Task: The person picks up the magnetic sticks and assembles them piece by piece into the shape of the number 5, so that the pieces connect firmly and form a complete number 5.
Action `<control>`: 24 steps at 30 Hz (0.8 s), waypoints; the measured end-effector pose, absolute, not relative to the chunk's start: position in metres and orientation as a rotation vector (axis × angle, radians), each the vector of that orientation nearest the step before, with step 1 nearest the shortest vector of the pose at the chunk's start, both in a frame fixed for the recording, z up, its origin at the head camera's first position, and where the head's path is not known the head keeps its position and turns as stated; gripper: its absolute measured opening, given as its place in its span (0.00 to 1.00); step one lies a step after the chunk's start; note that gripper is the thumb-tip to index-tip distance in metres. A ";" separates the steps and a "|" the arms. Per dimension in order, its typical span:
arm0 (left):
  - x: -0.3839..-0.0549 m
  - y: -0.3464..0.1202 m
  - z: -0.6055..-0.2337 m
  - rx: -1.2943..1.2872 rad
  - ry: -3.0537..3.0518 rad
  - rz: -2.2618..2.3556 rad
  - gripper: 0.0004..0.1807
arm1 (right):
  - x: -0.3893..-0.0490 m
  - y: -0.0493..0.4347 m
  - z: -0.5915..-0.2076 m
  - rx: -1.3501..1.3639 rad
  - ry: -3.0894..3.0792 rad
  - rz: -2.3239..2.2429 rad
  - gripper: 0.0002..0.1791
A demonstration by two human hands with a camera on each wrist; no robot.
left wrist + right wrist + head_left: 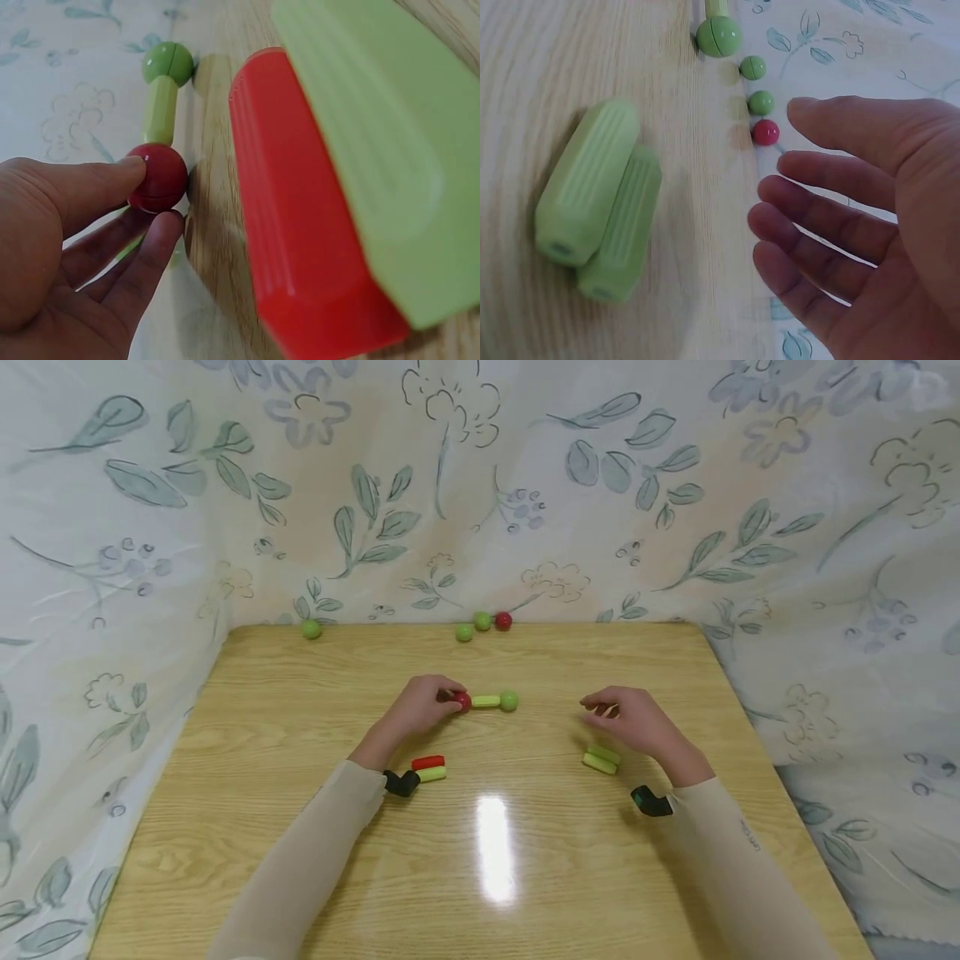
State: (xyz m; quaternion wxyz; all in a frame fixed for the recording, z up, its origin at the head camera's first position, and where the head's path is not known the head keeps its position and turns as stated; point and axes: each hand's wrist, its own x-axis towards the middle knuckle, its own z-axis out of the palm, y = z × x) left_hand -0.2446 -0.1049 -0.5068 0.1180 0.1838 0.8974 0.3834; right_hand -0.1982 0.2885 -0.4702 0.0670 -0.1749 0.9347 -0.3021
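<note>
My left hand [427,703] pinches a red ball [159,178] between thumb and fingers. From that ball a light green rod [486,701] runs right to a green ball [509,700], the three forming one straight piece over the wooden table. Below the left wrist lie a red rod [428,762] and a light green rod [432,773], side by side. My right hand [628,717] hovers to the right with fingers loosely bent and nothing between them. Under it, two light green rods [592,184] lie against each other on the table.
At the table's back edge stand two green balls [464,632] and a red ball [503,622], close together. Another green ball [311,628] sits at the back left. Flowered cloth [465,485] hangs behind the wooden table [375,877] and along both sides.
</note>
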 end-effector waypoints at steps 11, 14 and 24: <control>-0.245 -0.105 -0.507 0.537 2.644 1.093 0.19 | -0.183 0.309 -0.478 -0.509 2.767 -0.842 0.17; -0.245 -0.104 -0.506 0.548 2.646 1.089 0.18 | -0.178 0.312 -0.479 -0.502 2.773 -0.824 0.17; -0.244 -0.105 -0.505 0.557 2.652 1.077 0.18 | -0.170 0.313 -0.484 -0.454 2.733 -0.776 0.17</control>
